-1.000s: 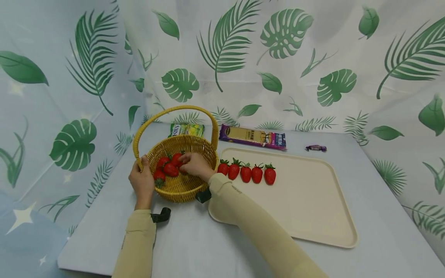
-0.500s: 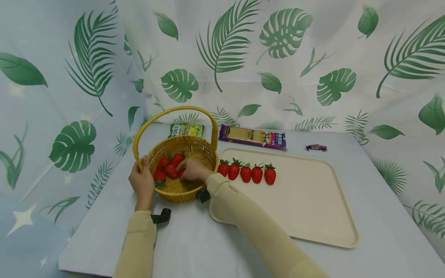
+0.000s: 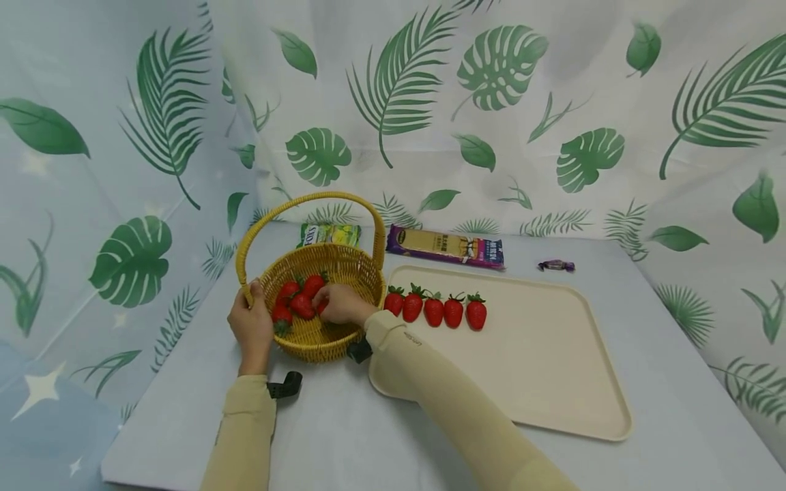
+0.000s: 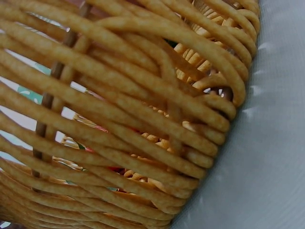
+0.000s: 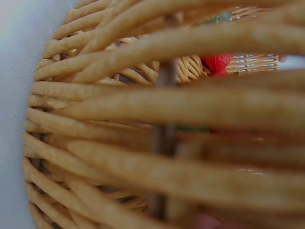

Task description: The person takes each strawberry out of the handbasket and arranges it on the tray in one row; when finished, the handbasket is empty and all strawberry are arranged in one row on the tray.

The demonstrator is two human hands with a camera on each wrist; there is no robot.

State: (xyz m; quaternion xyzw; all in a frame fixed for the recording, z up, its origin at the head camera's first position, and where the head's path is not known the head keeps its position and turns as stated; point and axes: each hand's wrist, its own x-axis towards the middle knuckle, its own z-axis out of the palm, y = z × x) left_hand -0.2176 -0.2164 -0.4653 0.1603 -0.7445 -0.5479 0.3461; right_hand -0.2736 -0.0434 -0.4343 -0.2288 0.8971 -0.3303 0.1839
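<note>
A yellow wicker basket point(image 3: 319, 351) with a tall arched handle stands at the left of the table. At the foot of that handle my left hand point(image 3: 252, 326) grips the basket's left side. Several red strawberries point(image 3: 302, 306) with green leaves lie inside, mostly toward the left. My right hand point(image 3: 341, 304) reaches in over the right rim, fingers curled round a strawberry point(image 3: 321, 307) that they largely cover. Both wrist views look at the basket's woven wall point(image 4: 119, 90) from outside, and red fruit point(image 5: 218, 63) shows through the gaps in the right one.
A cream tray point(image 3: 552, 368) lies right of the basket, with a row of strawberries point(image 3: 453, 312) along its upper left. Behind are a green snack bag point(image 3: 331, 234), a long purple food packet point(image 3: 445, 246) and a small purple wrapped candy point(image 3: 556, 265). A leaf-patterned curtain point(image 3: 393, 164) surrounds the table.
My right hand has shifted from the upper strawberries slightly down and right within the basket, to another strawberry. My left hand keeps its grip, and the strawberries on the tray stay put.
</note>
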